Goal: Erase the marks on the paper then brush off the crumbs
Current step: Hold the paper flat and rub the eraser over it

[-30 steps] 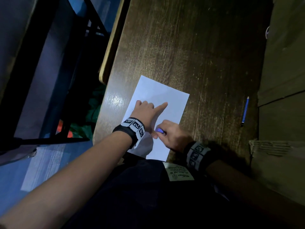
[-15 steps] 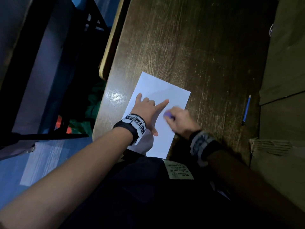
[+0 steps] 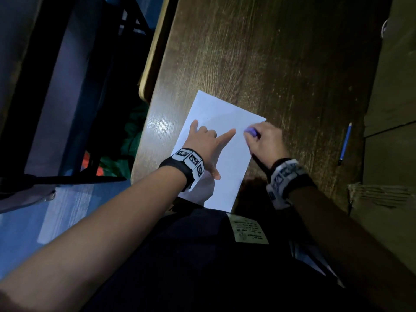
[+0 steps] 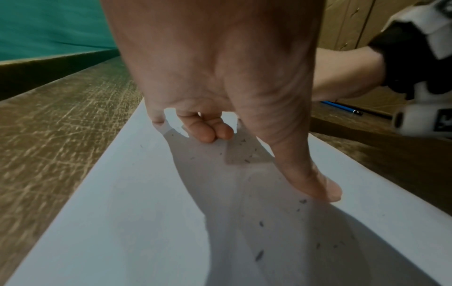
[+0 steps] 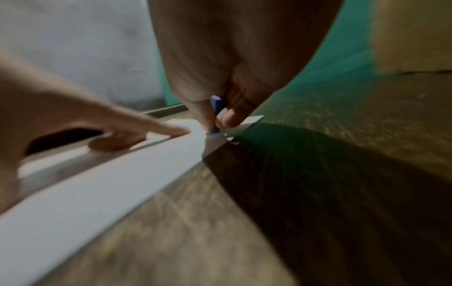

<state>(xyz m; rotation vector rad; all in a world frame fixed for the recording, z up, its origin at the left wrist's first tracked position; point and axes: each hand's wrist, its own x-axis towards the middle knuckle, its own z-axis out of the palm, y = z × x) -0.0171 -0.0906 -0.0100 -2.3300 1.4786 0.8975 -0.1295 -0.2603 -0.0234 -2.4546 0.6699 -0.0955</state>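
Note:
A white sheet of paper (image 3: 227, 122) lies on the dark wooden desk (image 3: 281, 70). My left hand (image 3: 207, 140) presses it down with thumb, index and little finger spread; the two middle fingers are curled under. In the left wrist view dark eraser crumbs (image 4: 259, 255) are scattered over the paper (image 4: 137, 193) under my left hand (image 4: 220, 92). My right hand (image 3: 264, 140) pinches a small purple eraser (image 3: 251, 132) at the paper's far right corner. The right wrist view shows the eraser (image 5: 215, 108) between thumb and fingers, its tip on the paper (image 5: 97, 185).
A blue pencil (image 3: 345, 144) lies on the desk to the right of the paper, also in the left wrist view as the pencil (image 4: 342, 108). Cardboard boxes (image 3: 391, 109) stand along the right. The desk's left edge (image 3: 148, 70) drops off to a dark frame and floor.
My right hand has carried the eraser from the paper's near middle, by my left thumb, up to its far right corner. My left hand has kept its place on the sheet.

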